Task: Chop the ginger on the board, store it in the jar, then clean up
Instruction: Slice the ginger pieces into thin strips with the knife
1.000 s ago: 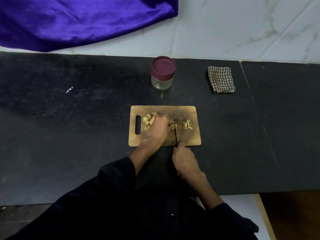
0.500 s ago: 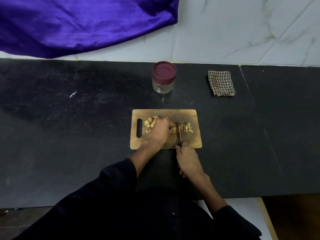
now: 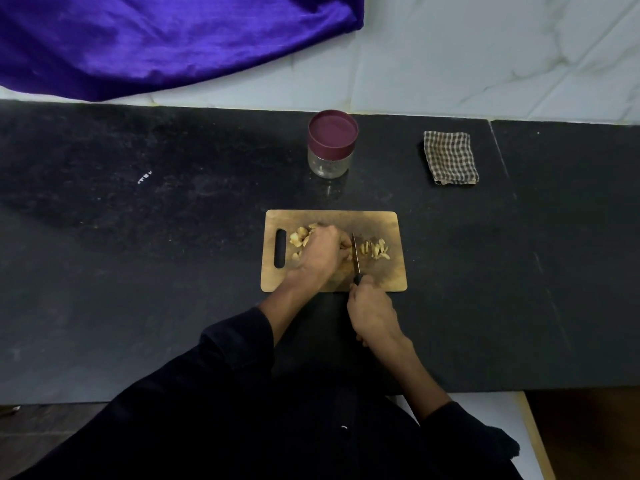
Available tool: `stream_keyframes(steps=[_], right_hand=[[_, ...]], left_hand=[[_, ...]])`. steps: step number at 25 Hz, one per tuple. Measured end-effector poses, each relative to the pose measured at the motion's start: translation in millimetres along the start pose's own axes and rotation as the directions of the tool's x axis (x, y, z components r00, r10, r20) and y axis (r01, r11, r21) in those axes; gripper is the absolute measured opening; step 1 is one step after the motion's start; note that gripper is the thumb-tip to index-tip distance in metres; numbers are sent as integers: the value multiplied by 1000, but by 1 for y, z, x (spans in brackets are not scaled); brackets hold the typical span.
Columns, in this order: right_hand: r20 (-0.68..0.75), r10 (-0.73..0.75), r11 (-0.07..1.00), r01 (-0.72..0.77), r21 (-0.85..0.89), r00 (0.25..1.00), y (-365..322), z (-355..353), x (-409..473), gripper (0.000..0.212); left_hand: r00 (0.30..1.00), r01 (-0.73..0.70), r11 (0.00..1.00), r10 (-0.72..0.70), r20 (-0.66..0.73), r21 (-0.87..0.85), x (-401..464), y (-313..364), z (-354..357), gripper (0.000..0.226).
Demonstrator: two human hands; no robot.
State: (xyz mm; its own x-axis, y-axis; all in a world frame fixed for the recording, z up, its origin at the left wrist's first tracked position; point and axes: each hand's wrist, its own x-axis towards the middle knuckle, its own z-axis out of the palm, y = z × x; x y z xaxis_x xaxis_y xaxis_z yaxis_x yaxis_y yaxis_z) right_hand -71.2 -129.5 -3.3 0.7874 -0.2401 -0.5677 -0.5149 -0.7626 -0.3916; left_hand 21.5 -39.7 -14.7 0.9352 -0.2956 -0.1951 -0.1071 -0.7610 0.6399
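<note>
I saw a matt wooden chopping board [image 3: 332, 218] with darker worn patches at the frame's centre, lying on a black speckled stone counter [image 3: 138, 271] with a dull sheen. The knife [image 3: 355, 252] had a thin metal blade and a dark handle. Above stood a clear glass-like jar [image 3: 329, 166] with a smooth maroon plastic lid [image 3: 332, 129]. At right lay a checked woven cloth [image 3: 450, 157]; at upper left, glossy purple fabric [image 3: 156, 39] lay against white marbled tiles [image 3: 485, 53].
</note>
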Motion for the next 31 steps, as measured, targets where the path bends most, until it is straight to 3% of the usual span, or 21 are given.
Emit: stream_keyframes(steps=[8,13,21,31], right_hand=[[47,3,997,1,-72,999,8,7,-11,27],[-43,12,999,-10,42,999,16,4,-6,22],[-22,-43,995,45,91,999,10,-6,-13,25],[31,-25,996,22,91,999,3,-8,-13,26]], left_hand=[[999,51,999,-51,7,8,-3,-2,10,19],[998,59,998,-59,5,22,-4,1,7,10],[995,-21,999,16,95,48,-1,1,-6,24],[998,-61,997,59,23,54,-3,-3,1,21]])
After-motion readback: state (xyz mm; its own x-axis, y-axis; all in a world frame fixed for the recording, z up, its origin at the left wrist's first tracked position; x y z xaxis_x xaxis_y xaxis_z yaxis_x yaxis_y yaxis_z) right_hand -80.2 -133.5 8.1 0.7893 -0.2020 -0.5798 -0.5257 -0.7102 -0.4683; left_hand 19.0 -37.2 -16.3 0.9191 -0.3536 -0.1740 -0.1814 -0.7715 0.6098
